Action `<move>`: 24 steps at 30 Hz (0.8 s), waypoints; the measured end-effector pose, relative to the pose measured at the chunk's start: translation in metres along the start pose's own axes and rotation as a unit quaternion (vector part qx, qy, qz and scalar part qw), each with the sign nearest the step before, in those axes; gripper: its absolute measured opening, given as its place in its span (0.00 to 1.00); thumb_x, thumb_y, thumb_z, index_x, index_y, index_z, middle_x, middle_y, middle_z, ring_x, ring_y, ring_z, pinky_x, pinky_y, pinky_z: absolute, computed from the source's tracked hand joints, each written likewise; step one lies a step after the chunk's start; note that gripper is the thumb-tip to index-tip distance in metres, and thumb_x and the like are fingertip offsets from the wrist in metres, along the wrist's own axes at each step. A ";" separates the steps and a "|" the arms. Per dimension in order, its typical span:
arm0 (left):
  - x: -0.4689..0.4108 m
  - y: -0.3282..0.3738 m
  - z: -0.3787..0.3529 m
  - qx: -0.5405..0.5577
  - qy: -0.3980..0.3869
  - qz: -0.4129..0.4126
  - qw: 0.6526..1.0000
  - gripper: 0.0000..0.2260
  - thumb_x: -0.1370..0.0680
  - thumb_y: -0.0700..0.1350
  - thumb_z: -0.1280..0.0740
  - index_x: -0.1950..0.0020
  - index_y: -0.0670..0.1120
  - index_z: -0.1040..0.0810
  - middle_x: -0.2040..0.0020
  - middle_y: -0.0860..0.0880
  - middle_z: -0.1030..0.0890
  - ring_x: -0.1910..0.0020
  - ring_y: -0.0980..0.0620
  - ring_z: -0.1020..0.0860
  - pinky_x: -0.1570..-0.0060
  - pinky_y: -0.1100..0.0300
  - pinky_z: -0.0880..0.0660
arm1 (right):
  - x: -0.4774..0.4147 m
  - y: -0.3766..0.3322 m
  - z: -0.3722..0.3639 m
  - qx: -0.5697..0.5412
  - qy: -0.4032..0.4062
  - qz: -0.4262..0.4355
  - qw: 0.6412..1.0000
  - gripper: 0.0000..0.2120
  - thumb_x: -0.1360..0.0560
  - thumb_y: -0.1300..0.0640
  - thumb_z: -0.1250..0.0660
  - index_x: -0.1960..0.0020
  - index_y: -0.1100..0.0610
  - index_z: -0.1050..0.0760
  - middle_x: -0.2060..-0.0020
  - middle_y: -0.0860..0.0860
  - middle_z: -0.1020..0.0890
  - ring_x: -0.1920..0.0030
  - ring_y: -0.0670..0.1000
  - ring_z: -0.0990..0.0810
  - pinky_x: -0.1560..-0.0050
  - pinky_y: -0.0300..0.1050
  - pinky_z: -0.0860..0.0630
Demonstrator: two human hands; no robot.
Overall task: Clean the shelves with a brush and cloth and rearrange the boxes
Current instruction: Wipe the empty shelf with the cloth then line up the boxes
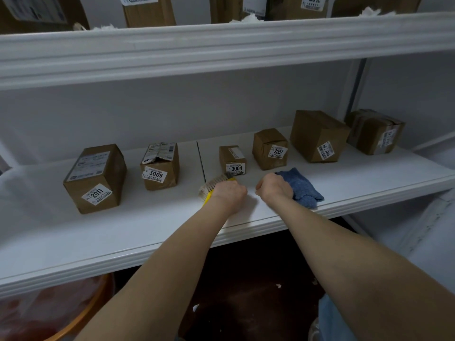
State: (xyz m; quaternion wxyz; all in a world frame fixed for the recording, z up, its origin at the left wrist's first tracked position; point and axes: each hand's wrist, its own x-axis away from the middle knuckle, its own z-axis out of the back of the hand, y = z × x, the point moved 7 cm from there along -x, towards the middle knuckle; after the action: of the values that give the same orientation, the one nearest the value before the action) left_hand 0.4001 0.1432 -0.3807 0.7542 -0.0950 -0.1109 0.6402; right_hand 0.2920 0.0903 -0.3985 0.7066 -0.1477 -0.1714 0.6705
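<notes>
Head: brush [214, 184], cloth [303, 188] near shelf edge [357, 206]

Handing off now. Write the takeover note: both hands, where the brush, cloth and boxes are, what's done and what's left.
Left hand grips the yellow brush on the shelf, just in front of box 3004.
Right hand grips the blue cloth beside it.
Six boxes stand along the shelf's back, box 2011 leftmost.
Done: cannot tell how much is cleaned.
Left: likely sweeping, wiping, then rearranging boxes.
</notes>
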 end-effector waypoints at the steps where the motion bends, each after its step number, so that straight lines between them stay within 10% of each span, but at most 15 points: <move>1: 0.001 0.000 0.000 -0.002 0.001 0.000 1.000 0.14 0.20 0.41 0.44 0.37 0.44 0.24 0.37 0.42 0.24 0.38 0.43 0.25 0.44 0.51 0.26 | -0.001 0.000 -0.001 -0.001 0.000 -0.005 1.000 0.13 0.24 0.58 0.34 0.40 0.55 0.21 0.40 0.55 0.22 0.42 0.58 0.22 0.48 0.47 0.24; 18: -0.007 -0.009 0.008 0.034 0.029 -0.010 0.999 0.14 0.20 0.40 0.44 0.40 0.44 0.23 0.42 0.42 0.22 0.43 0.43 0.23 0.47 0.51 0.24 | -0.019 0.010 -0.008 -0.047 -0.077 -0.044 0.995 0.15 0.23 0.63 0.40 0.39 0.65 0.25 0.43 0.58 0.21 0.46 0.58 0.21 0.54 0.44 0.25; 24: -0.008 -0.022 0.006 0.025 0.033 0.040 0.998 0.14 0.22 0.35 0.42 0.40 0.42 0.23 0.43 0.41 0.23 0.44 0.42 0.23 0.48 0.50 0.24 | -0.028 0.014 -0.007 -0.076 -0.094 -0.048 0.992 0.04 0.25 0.66 0.39 0.58 0.62 0.27 0.52 0.60 0.21 0.55 0.57 0.21 0.67 0.40 0.27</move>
State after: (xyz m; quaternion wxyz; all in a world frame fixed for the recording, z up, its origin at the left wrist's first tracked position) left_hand 0.4176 0.1323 -0.3688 0.7337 -0.1013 -0.0660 0.6686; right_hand 0.2815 0.0636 -0.4125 0.7053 -0.1287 -0.2945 0.6319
